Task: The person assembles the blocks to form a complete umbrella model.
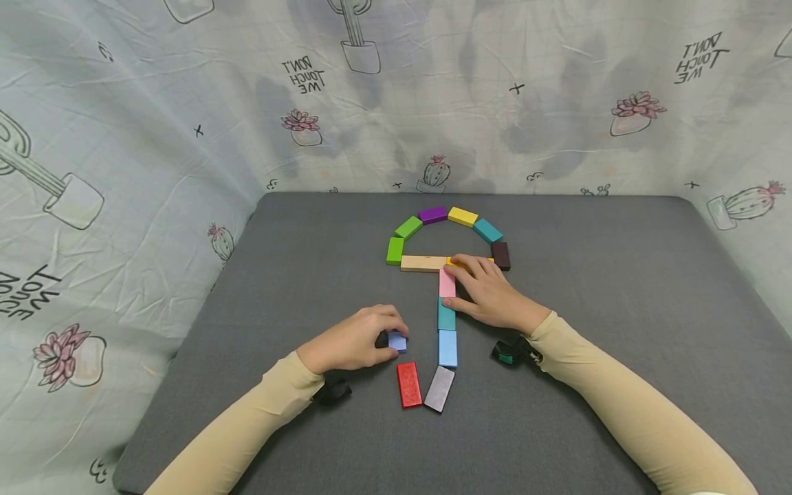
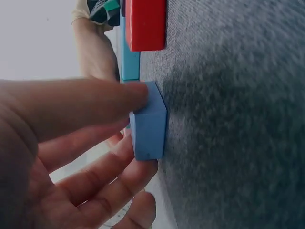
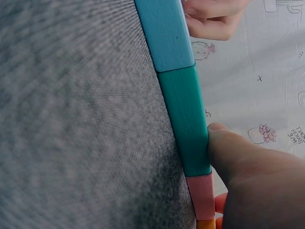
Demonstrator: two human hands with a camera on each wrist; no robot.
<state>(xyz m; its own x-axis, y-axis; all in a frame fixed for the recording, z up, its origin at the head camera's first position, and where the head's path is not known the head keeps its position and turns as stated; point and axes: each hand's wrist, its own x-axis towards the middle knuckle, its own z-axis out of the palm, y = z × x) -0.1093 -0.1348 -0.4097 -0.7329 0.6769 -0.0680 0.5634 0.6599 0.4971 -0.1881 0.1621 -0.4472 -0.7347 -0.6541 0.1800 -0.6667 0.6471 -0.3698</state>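
My left hand (image 1: 359, 338) pinches a periwinkle-blue block (image 1: 398, 342) between thumb and fingers, low over the grey table; the left wrist view shows the block's end (image 2: 149, 136) beyond the thumb. Just below it lies a red block (image 1: 410, 385), its foot close to a lilac-grey block (image 1: 440, 389). A column of light blue (image 1: 448, 348), teal (image 1: 446, 316) and pink (image 1: 447, 284) blocks runs upward from there. My right hand (image 1: 493, 294) rests over the upper column, thumb touching the teal block (image 3: 188, 124), fingertips by a mostly covered yellow block (image 1: 450, 260).
A natural wood block (image 1: 423, 264) lies across the column's top. Above it, green (image 1: 395, 251), purple (image 1: 433, 215), yellow (image 1: 463, 216), blue (image 1: 487, 230) and dark brown (image 1: 500, 256) blocks form an arch. A printed cloth (image 1: 396, 103) hangs behind the table (image 1: 297, 261).
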